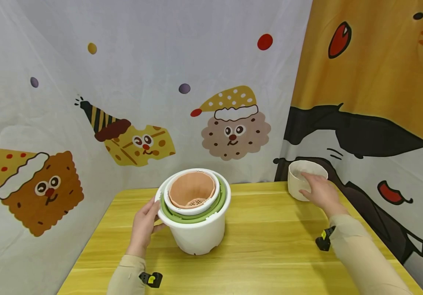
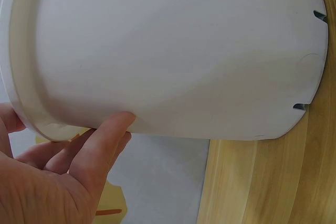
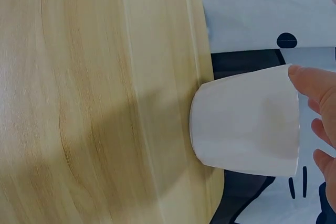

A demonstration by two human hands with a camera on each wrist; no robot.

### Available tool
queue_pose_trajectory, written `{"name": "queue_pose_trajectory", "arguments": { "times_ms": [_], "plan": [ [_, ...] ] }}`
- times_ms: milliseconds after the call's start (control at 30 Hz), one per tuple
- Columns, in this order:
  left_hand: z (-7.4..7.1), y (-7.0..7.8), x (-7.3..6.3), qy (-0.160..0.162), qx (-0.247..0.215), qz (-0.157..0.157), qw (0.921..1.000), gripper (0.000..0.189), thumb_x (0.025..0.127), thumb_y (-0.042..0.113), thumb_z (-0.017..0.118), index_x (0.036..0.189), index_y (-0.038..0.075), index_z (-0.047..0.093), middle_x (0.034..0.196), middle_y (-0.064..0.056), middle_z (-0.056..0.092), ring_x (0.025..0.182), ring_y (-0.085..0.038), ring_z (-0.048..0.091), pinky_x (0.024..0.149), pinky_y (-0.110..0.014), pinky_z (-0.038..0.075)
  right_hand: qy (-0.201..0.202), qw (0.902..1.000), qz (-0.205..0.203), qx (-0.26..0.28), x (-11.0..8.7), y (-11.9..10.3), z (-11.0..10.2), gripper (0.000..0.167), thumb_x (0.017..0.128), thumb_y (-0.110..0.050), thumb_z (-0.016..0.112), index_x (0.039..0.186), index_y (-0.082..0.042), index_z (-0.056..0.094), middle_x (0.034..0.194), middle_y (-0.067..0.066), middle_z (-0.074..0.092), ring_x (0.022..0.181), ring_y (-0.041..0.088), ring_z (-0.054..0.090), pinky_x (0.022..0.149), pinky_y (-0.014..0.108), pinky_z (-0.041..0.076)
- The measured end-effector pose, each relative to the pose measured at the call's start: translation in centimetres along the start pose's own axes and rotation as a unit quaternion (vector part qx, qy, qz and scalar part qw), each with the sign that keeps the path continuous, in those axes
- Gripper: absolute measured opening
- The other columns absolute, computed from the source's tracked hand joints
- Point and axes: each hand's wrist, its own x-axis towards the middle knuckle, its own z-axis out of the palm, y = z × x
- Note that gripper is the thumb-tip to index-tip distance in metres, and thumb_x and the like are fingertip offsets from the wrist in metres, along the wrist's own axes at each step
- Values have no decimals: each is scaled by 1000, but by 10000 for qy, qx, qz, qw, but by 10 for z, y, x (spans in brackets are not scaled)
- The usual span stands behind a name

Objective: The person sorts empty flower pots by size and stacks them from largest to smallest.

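Note:
A large white pot (image 1: 198, 237) stands upright on the table, a green pot (image 1: 192, 219), a smaller white pot (image 1: 217, 192) and a peach pot (image 1: 193, 188) nested inside it. My left hand (image 1: 143, 225) lies against its left side, extended fingers touching the wall just below the rim in the left wrist view. At the table's far right edge stands a small white pot (image 3: 247, 121). Over its rim is my right hand (image 1: 322, 192), fingers spread and loosely bent; one fingertip meets the rim in the right wrist view. Inside, any fingertip contact is hard to see.
The wooden table (image 1: 263, 246) ends just behind the pots. A printed cloth (image 1: 141, 61) with cartoon figures hangs along the back and right. Bare tabletop lies between the nested pots and the small pot.

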Motion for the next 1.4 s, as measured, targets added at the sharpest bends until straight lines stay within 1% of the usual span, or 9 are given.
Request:
{"name": "queue_pose_trajectory", "arguments": {
  "times_ms": [233,433,533,633,800,1033,1100,1200,1400],
  "plan": [
    [-1,0,1,17,-1,-11,10000,53,103,38,53,149,13,46,141,-18,51,88,-6,64,73,-32,61,-185,9998,47,2,3,-2,5,71,87,-18,76,147,-2,42,141,28,47,126,52,40,101,69,35],
    [0,0,0,-14,-51,31,10000,53,103,37,53,149,12,46,140,-20,52,88,-6,65,73,-32,61,-289,9995,78,-112,1,-2,8,74,86,-17,77,148,-3,39,139,32,47,126,54,39,100,71,35],
    [0,0,0,-21,-34,49,10000,53,103,37,53,149,12,46,141,-20,52,89,-6,65,73,-31,61,-322,9993,81,-187,1,-1,9,73,86,-14,77,147,-2,40,136,33,49,124,54,42,101,69,36],
    [1,0,0,-32,-24,65,10000,52,103,37,53,149,12,46,141,-20,51,89,-7,65,73,-32,61,-297,9990,159,-286,1,-2,11,68,87,-12,76,146,-2,43,130,31,55,115,53,49,94,67,42],
    [1,0,0,-43,-34,80,10000,52,103,36,53,149,12,46,142,-20,51,89,-6,65,73,-32,61,-116,9986,369,-363,0,-4,17,58,89,-11,74,142,-6,50,122,29,61,102,50,57,81,64,49],
    [1,0,0,-43,-57,78,9999,52,103,37,53,149,12,46,142,-19,51,90,-6,65,73,-32,61,380,9966,623,-373,-5,-5,23,37,89,-6,70,125,-8,65,108,26,66,91,47,61,69,61,51],
    [1,-1,0,-40,-66,80,9999,52,103,36,53,149,12,46,142,-19,50,90,-6,65,73,-32,61,485,9955,745,-317,-6,-5,25,32,89,-5,69,121,-8,68,107,24,68,90,47,61,68,60,51],
    [1,-1,0,-50,-87,84,9999,52,103,36,53,149,12,46,143,-18,50,90,-6,65,73,-32,61,536,9944,879,-246,-7,-5,26,27,90,-4,67,117,-7,71,109,24,68,92,48,60,70,60,50],
    [1,-1,0,-43,-92,79,9999,52,103,36,54,149,12,46,143,-18,50,91,-6,65,74,-33,61,598,9932,976,-194,-11,-6,27,25,90,-3,67,115,-6,71,108,23,69,91,49,60,74,61,48]
  ]
}}
